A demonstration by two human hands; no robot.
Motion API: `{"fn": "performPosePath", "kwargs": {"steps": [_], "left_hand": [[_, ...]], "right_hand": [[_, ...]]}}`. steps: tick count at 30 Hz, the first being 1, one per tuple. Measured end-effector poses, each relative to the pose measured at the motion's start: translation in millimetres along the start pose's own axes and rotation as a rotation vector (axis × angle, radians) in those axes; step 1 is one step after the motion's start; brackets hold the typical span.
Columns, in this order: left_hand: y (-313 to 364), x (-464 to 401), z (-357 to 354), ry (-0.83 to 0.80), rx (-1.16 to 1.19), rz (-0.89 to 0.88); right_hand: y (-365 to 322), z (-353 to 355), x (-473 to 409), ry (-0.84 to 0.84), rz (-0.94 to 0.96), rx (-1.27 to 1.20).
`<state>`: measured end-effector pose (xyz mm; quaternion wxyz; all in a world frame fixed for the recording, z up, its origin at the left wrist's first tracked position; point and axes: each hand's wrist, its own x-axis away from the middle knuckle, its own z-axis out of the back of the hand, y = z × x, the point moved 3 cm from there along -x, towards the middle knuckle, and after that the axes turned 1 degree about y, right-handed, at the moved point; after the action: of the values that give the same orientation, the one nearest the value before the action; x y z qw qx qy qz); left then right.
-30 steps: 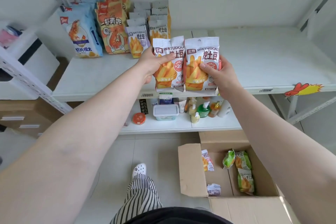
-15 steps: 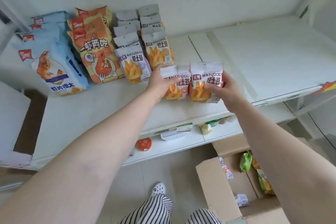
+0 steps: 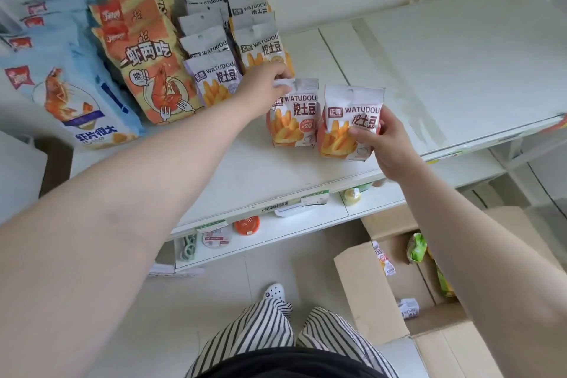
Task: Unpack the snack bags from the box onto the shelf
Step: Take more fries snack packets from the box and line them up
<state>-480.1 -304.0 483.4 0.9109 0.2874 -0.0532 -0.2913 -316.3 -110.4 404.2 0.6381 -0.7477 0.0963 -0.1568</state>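
left hand point(image 3: 264, 87) pinches top of a white-and-orange fries snack bag point(image 3: 293, 120) upright on the white shelf point(image 3: 245, 169) | right hand point(image 3: 388, 144) grips a matching second bag point(image 3: 345, 126) just right, touching | open cardboard box point(image 3: 368, 294) near right, on floor

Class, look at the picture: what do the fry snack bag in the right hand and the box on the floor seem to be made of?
Fry snack bag: probably thin plastic film with a printed, slightly glossy face; it creases where gripped. Box: brown corrugated cardboard by its look, matte, with folded flaps.
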Motion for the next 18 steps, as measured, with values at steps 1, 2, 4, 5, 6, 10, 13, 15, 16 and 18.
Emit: {"fn": "performPosePath", "kwargs": {"steps": [1, 2, 4, 5, 6, 10, 13, 15, 16, 18], "left_hand": [[-0.1, -3.9, 2.7, 0.004, -0.017, 0.012], [0.2, -7.0, 5.3, 0.004, -0.034, 0.023], [0.7, -12.4, 8.7, -0.007, -0.064, 0.049], [0.0, -15.4, 8.5, -0.026, -0.074, 0.062], [-0.5, -17.7, 7.8, -0.059, -0.084, 0.069], [-0.6, -19.7, 7.4, -0.260, -0.079, 0.087], [1.6, -15.7, 11.7, -0.354, -0.106, 0.092], [1.8, -12.3, 10.6, -0.393, -0.094, 0.074], [2.2, -9.7, 9.7, -0.401, -0.073, 0.063], [2.7, -5.8, 8.9, -0.396, -0.034, 0.024]], "right_hand": [[-0.1, -1.3, 4.8, -0.028, -0.001, -0.018], [0.9, -4.4, 8.4, -0.068, -0.006, -0.020], [4.9, -15.6, 10.1, -0.149, -0.026, 0.044], [7.1, -22.5, 8.6, -0.174, -0.034, 0.080], [8.9, -29.8, 5.8, -0.185, -0.042, 0.100], [15.5, -49.8, -5.2, -0.149, -0.053, 0.131], [21.5, -55.4, -7.8, -0.126, -0.059, 0.104], [26.0, -59.8, -8.3, -0.114, -0.070, 0.069], [28.0, -63.1, -8.1, -0.112, -0.079, 0.053], [31.1, -69.3, -8.2, -0.110, -0.085, 0.041]]}}
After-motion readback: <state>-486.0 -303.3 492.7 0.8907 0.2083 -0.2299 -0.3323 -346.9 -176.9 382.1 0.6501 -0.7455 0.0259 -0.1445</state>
